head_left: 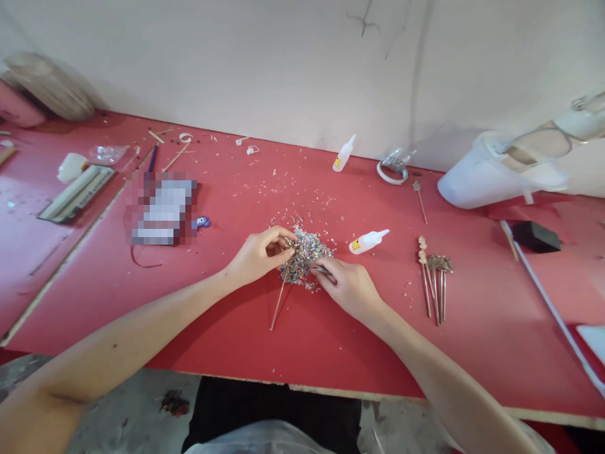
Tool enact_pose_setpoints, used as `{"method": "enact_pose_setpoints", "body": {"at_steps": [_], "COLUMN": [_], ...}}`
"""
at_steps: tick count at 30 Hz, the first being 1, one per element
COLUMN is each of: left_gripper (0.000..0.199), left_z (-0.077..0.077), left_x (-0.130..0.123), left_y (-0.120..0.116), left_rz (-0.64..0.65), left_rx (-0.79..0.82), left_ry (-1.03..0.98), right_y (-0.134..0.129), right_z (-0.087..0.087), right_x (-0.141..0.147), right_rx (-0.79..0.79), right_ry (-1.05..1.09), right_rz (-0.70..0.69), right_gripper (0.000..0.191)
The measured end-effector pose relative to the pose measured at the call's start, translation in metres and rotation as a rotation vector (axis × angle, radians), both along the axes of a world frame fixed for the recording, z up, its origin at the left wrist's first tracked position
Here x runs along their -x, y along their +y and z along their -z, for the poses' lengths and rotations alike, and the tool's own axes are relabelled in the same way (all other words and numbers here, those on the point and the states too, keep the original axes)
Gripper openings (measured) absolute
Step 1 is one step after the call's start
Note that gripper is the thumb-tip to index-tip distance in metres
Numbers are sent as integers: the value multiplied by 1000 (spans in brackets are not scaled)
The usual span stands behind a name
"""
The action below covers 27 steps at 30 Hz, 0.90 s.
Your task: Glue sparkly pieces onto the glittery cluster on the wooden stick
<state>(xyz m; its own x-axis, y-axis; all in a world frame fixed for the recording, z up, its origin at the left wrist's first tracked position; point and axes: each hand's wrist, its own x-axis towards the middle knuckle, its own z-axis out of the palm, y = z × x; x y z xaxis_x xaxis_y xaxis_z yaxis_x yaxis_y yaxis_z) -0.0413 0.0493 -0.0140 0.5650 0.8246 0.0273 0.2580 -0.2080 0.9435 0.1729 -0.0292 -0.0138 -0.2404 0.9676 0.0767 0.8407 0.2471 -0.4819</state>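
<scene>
My left hand [265, 255] pinches the decorated head of a hair stick [280, 301]; its thin golden shaft slants down toward the table's front edge. Beneath the fingers lies a loose heap of tiny glittering rhinestones [307, 252], silvery and many-coloured. At the heap's right side, my right hand [350, 284] is closed on a slim grey metal tool that looks like tweezers [322, 270], mostly covered by the fingers. A small white glue bottle [366, 242] with a yellow label lies just beyond my right hand. Another glue bottle [344, 154] stands farther back.
On the right lie several finished-looking hair sticks [435, 271] and a single one [420, 200]. A white bucket [477, 170], tape roll [392, 173] and black block [536, 236] are beyond them. At left are a blurred-out dark item [163, 211] and a knife box [78, 194].
</scene>
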Motion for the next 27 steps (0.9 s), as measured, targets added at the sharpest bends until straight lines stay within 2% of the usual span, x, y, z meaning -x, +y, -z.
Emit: {"method": "enact_pose_setpoints", "body": {"at_steps": [3, 7, 12, 17, 23, 27], "left_gripper": [23, 23, 23, 23, 23, 22], "left_z": [0, 0, -1, 0, 0, 0], "left_x": [0, 0, 0, 1, 0, 0], "left_y": [0, 0, 0, 0, 0, 0], "left_rz": [-1, 2, -2, 6, 3, 2], "left_rx": [-1, 1, -1, 10, 9, -2], "left_ry": [-1, -4, 15, -5, -5, -5], "right_y": [-2, -2, -2, -3, -3, -4], "right_z": [2, 2, 2, 2, 2, 1], "right_x": [1, 3, 0, 2, 3, 4], "right_rx": [-20, -52, -43, -27, -41, -18], "right_ry": [36, 57, 56, 75, 51, 57], "right_rz": [9, -80, -26, -90, -47, -96], "right_gripper": [16, 15, 18, 13, 16, 15]}}
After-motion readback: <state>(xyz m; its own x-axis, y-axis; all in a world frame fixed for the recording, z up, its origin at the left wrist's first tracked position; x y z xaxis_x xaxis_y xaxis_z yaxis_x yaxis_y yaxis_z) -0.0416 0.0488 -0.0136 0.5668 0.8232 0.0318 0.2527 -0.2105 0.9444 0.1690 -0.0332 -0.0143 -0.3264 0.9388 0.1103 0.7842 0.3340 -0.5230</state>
